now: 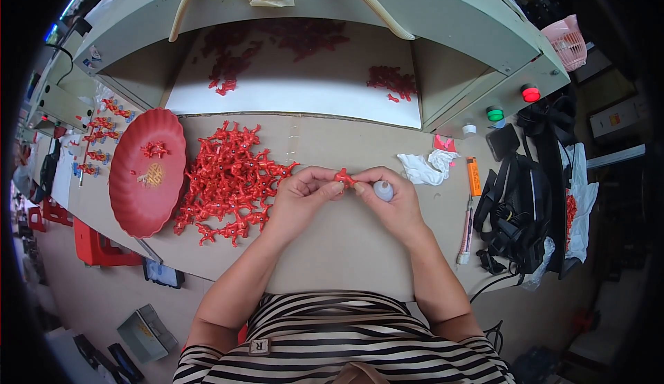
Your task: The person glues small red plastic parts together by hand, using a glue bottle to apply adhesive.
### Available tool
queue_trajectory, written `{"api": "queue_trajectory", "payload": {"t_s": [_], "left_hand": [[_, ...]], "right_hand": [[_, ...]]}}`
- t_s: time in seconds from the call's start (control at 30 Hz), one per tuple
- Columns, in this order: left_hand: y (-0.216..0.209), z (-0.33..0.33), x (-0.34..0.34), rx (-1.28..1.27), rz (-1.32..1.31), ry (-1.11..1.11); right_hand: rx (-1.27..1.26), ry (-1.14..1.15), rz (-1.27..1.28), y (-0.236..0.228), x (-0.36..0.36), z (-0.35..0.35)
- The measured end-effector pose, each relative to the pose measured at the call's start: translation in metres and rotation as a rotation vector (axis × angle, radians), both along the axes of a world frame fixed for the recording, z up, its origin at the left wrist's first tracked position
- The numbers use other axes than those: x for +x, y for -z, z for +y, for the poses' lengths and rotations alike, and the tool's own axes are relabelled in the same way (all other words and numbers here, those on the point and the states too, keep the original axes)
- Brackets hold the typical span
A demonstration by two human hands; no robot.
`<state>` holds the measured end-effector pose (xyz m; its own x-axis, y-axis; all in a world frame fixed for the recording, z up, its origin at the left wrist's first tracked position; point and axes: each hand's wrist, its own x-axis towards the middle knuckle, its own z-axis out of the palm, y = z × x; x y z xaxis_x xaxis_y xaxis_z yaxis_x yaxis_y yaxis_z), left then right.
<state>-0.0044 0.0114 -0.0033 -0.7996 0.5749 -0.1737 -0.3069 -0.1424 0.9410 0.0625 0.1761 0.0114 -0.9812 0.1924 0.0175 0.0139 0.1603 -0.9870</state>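
Pinching 1 red figurine

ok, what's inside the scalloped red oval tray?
In the scalloped red oval tray: small red figure pieces toward the far end and a gold emblem on its floor. The floor directly beneath the pieces is covered.

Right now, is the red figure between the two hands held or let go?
Held: the red figure is pinched by the left hand and right hand from both sides.
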Motion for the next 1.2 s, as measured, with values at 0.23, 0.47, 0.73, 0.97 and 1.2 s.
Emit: {"api": "queue_trajectory", "payload": {"t_s": [0.23,0.47,0.73,0.97,1.2], "left_hand": [[-0.001,0.0,0.0,-0.004,-0.003,0.001],[-0.006,0.002,0.001,-0.017,-0.009,-0.005],[-0.01,0.007,0.004,0.001,-0.031,-0.031],[-0.01,0.007,0.004,0.009,-0.052,-0.02],[-0.007,0.002,0.002,0.229,-0.33,0.058]], "right_hand": [[0.002,0.002,0.002,-0.001,0.0,0.0],[-0.039,-0.005,-0.04,-0.003,0.0,0.0],[-0.203,0.05,-0.074,-0.006,0.0,-0.004],[-0.267,0.031,-0.073,-0.005,0.0,-0.001],[-0.184,0.01,0.099,-0.004,-0.002,0.0]]}}
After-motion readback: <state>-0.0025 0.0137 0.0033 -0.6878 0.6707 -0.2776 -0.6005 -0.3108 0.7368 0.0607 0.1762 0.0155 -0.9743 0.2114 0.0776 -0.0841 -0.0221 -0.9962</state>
